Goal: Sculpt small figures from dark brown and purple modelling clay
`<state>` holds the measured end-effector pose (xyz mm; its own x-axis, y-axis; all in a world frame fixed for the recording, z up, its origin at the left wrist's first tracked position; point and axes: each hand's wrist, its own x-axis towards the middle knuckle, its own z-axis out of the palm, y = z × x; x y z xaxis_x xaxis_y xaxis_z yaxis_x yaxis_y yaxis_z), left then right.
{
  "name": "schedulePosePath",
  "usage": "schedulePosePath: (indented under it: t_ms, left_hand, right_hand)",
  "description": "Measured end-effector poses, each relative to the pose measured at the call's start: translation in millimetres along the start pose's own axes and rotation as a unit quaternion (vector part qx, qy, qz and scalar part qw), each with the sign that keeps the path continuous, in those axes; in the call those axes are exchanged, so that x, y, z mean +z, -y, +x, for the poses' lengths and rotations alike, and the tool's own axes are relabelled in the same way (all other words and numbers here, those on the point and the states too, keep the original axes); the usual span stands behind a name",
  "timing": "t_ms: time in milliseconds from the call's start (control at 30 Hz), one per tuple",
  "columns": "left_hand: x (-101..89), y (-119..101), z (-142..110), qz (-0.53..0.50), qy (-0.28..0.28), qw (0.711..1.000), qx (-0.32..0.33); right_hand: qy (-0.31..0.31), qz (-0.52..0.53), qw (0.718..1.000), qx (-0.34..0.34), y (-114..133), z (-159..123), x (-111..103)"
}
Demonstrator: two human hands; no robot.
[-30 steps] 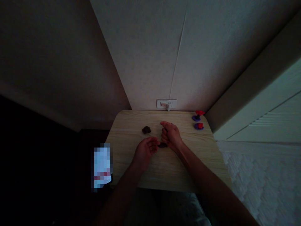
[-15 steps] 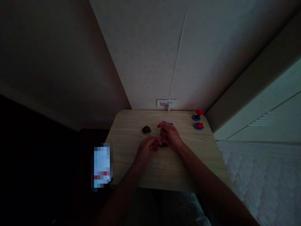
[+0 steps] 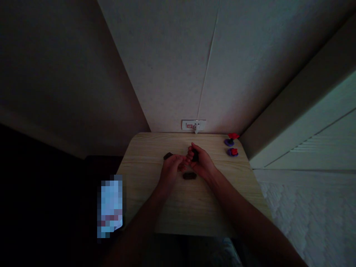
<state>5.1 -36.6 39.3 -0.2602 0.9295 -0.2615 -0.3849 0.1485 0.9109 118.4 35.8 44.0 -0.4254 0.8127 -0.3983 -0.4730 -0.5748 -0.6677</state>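
My right hand (image 3: 202, 158) is curled above the table with a dark lump (image 3: 195, 155) in its palm, perhaps modelling clay. Against its fingers my left hand (image 3: 172, 166) is closed in a pinch, and whatever lies between those fingertips is too dark and small to make out. Just below the two hands a dark brown oblong piece (image 3: 189, 175) lies flat on the table. Another dark brown piece (image 3: 168, 156) shows behind my left hand, partly covered by it.
Two small red and purple pieces stand at the back right of the wooden table (image 3: 222, 207): a taller one (image 3: 233, 137) and a lower one (image 3: 234, 152). A wall socket (image 3: 191, 125) with a plug is behind. A lit, blurred screen (image 3: 111, 204) is at left.
My right hand has turned, so the dark lump in its palm shows. My left hand has moved up to it, uncovering the oblong piece. The purple thing behind my right hand is hidden now.
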Motion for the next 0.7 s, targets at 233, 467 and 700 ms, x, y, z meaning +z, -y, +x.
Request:
schedulePosePath:
  t_ms: [233,467,700]
  left_hand:
    - [16.7,-3,37,-0.25,0.012,0.959,-0.136]
    - [23.5,-11,54,-0.33,0.071,0.93,-0.147]
    - [13.1,5,62,-0.297,0.088,0.942,-0.126]
  right_hand:
    - [-0.016,-0.314,0.903,-0.293,5,19,13]
    - [0.076,-0.695,0.564,-0.439,-13,19,22]
    - [0.069,-0.73,0.511,-0.449,-25,20,19]
